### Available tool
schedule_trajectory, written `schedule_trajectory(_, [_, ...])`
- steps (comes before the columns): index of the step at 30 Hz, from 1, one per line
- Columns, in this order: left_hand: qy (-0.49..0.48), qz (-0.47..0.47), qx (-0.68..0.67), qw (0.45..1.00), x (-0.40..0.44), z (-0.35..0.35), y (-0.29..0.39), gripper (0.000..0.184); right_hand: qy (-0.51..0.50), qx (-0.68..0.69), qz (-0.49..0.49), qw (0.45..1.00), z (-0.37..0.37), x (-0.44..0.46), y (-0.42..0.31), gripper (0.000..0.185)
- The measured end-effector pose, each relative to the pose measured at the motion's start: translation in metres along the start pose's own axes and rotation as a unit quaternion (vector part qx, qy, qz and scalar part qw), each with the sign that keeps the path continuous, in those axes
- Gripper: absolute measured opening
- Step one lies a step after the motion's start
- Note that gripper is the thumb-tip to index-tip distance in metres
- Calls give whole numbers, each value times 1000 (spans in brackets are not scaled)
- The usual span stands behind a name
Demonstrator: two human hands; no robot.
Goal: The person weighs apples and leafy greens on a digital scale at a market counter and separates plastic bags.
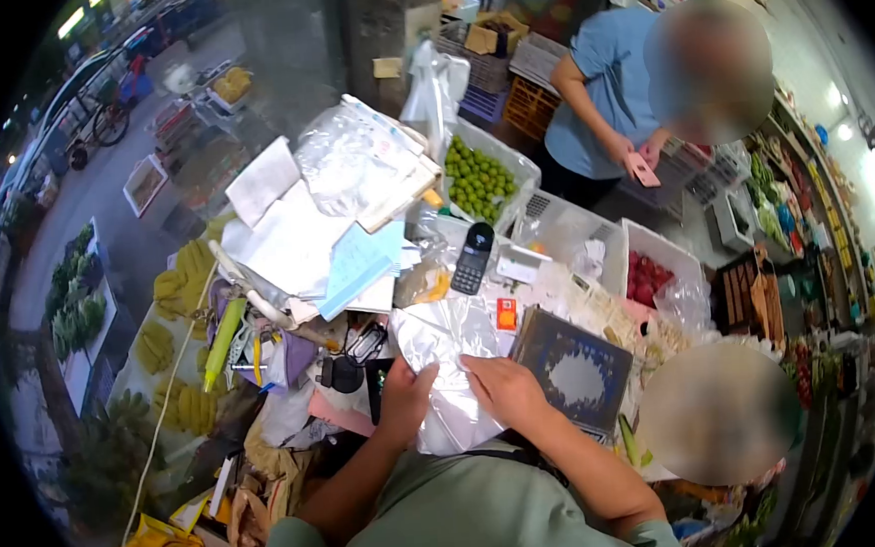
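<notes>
Close in front of my body I hold a shiny, translucent plastic bag point(449, 333) between both hands. My left hand point(405, 401) is closed on its left edge, thumb on top. On the right side, my right hand point(505, 388) grips it, the thumb and fingers pressed on the film. Just beyond the bag a black cordless phone point(472, 259) lies on the cluttered counter. A small orange-red box point(506, 313) sits beside the bag, and a dark flat device with a worn pale patch point(576, 377) is right of my right hand.
Blue slips point(360, 266) and papers point(290, 244) cover the counter's left. Behind stand a crate of green fruit point(479, 178) and a box of red fruit point(646, 279). A person in a blue shirt point(606, 73) holds a pink phone point(643, 169). Another person point(716, 412) is close at right.
</notes>
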State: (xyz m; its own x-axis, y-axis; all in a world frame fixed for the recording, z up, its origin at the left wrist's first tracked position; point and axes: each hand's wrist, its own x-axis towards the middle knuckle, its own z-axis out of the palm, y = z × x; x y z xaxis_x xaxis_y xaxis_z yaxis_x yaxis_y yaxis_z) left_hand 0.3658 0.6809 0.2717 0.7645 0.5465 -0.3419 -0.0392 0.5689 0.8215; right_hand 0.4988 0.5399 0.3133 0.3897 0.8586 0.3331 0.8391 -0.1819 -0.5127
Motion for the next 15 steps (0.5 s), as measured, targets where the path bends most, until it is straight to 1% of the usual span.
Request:
schedule_trajectory(1, [7,8,-6,1000,-3,-4,-3,37,-19,6,28,999,-7,2,-3,20])
schedule_trajectory(3, [8,-42,-57,997,1,-9,-2,39,8,132,180,975,-13,6,6,14])
schedule_trajectory(4, [21,-46,-48,998,0,-10,-1,41,2,198,276,940,-16,10,18,13])
schedule_trajectory(5, [23,-35,-54,998,2,-12,-5,41,60,239,286,926,-24,18,26,14])
schedule_trajectory(6, [44,-44,-64,996,5,-17,-13,41,101,282,286,910,-34,34,36,14])
schedule_trajectory(7, [63,-55,-72,994,7,-22,-22,42,94,325,316,886,-54,47,47,12])
schedule_trajectory(8, [64,-39,-77,994,10,-28,-31,39,101,306,317,892,-75,67,47,12])
schedule_trajectory(9, [62,-31,-80,994,12,-31,-36,39,109,257,311,909,-91,84,51,12])
schedule_trajectory(10, [63,-31,-73,995,13,-35,-42,37,143,252,285,914,-98,99,69,14])
schedule_trajectory(11, [64,-33,-66,995,15,-38,-47,35,146,250,281,915,-110,119,71,14])
schedule_trajectory(12, [73,-32,-58,995,17,-39,-51,30,161,196,263,931,-125,141,68,17])
schedule_trajectory(13, [70,-28,-61,995,21,-42,-55,30,175,141,244,943,-135,164,66,20])
schedule_trajectory(15, [82,-50,-51,994,29,-47,-61,27,219,66,175,958,-141,207,65,24])
